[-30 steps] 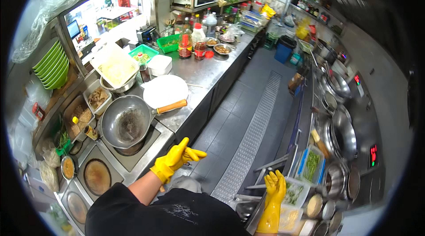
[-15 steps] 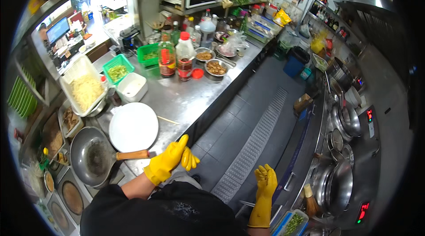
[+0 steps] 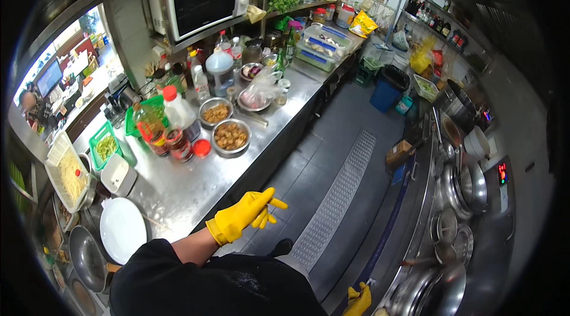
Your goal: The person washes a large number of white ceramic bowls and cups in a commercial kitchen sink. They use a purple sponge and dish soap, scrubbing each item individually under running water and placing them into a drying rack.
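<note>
My left hand (image 3: 244,216), in a yellow rubber glove, is held over the floor beside the steel counter (image 3: 178,197). Its fingers are stretched out and apart, with nothing in them. My right hand (image 3: 357,300), gloved the same way, shows at the lower edge, close to the front of the right-hand cooking counter. Its fingers are partly cut off, and I cannot tell whether they touch the small pale piece there. Nearest my left forearm lie a white plate (image 3: 123,230) and a wok (image 3: 88,258) with a wooden handle.
On the left counter stand two metal bowls of brown food (image 3: 231,136), sauce bottles (image 3: 179,108) and a basket of pale shreds (image 3: 68,176). A microwave (image 3: 205,7) sits above. A metal floor grate (image 3: 335,197) runs down the aisle. Pans (image 3: 469,185) line the right; a blue bin (image 3: 389,91) stands farther back.
The view has shifted forward along the aisle, so the plate and wok lie farther left and lower. My right hand has dropped toward the lower edge; my left stays stretched out over the aisle.
</note>
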Tool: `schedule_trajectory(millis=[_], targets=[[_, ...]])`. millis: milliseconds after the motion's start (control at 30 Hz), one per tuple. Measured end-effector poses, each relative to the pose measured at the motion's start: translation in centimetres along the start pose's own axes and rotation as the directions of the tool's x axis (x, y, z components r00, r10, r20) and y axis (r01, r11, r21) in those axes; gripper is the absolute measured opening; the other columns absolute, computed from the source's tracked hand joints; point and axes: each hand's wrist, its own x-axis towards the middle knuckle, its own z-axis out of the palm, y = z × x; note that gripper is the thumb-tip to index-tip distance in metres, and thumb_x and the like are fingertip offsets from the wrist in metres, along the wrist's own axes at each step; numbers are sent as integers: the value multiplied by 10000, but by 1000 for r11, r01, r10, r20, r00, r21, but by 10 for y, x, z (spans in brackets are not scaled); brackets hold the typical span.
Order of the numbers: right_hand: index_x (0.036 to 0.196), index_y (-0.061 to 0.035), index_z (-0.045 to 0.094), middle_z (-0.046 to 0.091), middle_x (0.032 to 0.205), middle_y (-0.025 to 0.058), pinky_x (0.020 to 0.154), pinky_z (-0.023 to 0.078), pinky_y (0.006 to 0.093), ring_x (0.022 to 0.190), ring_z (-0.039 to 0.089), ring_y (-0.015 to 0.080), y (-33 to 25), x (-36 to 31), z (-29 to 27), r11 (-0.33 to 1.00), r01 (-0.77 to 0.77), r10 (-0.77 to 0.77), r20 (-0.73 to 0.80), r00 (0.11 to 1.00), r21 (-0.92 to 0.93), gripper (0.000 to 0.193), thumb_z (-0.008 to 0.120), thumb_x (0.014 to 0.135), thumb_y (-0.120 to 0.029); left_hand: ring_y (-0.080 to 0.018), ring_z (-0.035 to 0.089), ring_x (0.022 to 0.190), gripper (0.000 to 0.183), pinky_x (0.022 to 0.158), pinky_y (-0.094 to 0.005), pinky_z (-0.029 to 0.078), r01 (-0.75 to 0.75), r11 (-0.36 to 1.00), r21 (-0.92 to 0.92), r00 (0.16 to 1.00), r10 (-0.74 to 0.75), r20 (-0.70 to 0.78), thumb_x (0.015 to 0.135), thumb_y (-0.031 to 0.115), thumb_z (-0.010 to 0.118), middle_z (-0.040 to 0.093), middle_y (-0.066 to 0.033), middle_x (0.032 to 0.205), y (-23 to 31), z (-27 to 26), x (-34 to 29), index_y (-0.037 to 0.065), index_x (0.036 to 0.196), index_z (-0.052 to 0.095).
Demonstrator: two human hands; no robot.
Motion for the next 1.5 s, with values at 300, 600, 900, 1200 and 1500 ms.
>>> schedule_trajectory(millis=[300, 600, 900, 1200, 1500], targets=[[1137, 13, 703, 694, 766, 108, 441, 437, 237, 528, 619, 128, -144, 143, 319, 797, 504, -191, 651, 734, -334, 224, 605, 1025, -155, -118, 491, 512, 654, 775, -334, 555, -30, 999, -41, 950, 16, -311, 1113, 456, 382, 461, 1, 534, 42, -26, 113, -126, 1191, 670], [1039, 26, 700, 669, 668, 121, 446, 427, 289, 473, 557, 146, -99, 282, 525, 525, 598, 98, 741, 665, -606, 294, 613, 1015, -254, -139, 517, 491, 654, 791, -333, 570, 91, 987, -133, 869, -144, -474, 1066, 506, 483, 490, -39, 508, 21, -80, 265, -105, 1170, 692], [1088, -110, 704, 719, 900, 196, 684, 541, 490, 784, 702, 369, -126, 627, 255, -445, 822, 351, 776, 525, -355, 287, 727, 854, -275, -237, 674, 879, 256, 795, -359, 533, -159, 986, -50, 203, -17, -979, 965, 167, 657, 703, -126, 937, -56, -156, 431, 19, 1173, 639], [1122, -31, 685, 703, 940, 154, 632, 538, 416, 781, 678, 291, -180, 644, 413, -306, 778, 291, 724, 625, -549, 293, 682, 927, -250, -472, 438, 1361, 989, 1110, -516, 372, 884, 138, 448, 260, 651, -713, 739, 407, 849, 451, -279, 1508, 86, -192, 438, 53, 1546, 401], [1155, 47, 666, 687, 980, 112, 579, 535, 341, 778, 654, 214, -295, 753, 640, 710, 377, 110, 622, 775, -595, 316, 637, 1000, -226, -343, 619, 1169, 555, 1012, -420, 487, -198, 980, 30, -341, -40, -939, 1067, 479, 448, 658, -128, 1323, 22, -326, 367, 69, 1421, 569]])
